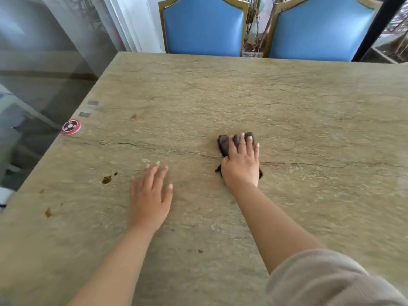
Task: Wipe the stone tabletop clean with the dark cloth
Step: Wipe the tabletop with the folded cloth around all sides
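Note:
The beige veined stone tabletop [287, 102] fills most of the view. A small dark brown cloth [224, 144] lies bunched near its middle. My right hand [241, 163] presses flat on the cloth with straight fingers, covering most of it. My left hand [150, 197] rests flat on the bare stone to the left, fingers spread, holding nothing. Brown food stains sit on the left part of the stone: one blob [107, 179], another near the left edge [48, 212], a small one farther back [133, 116]. Small specks [199, 251] lie between my forearms.
A round red and white disc [71, 127] lies at the table's left edge, with two grey strips [88, 109] behind it. Two blue chairs with gold frames [204, 27] stand at the far edge. A dark crack [154, 147] runs across the stone.

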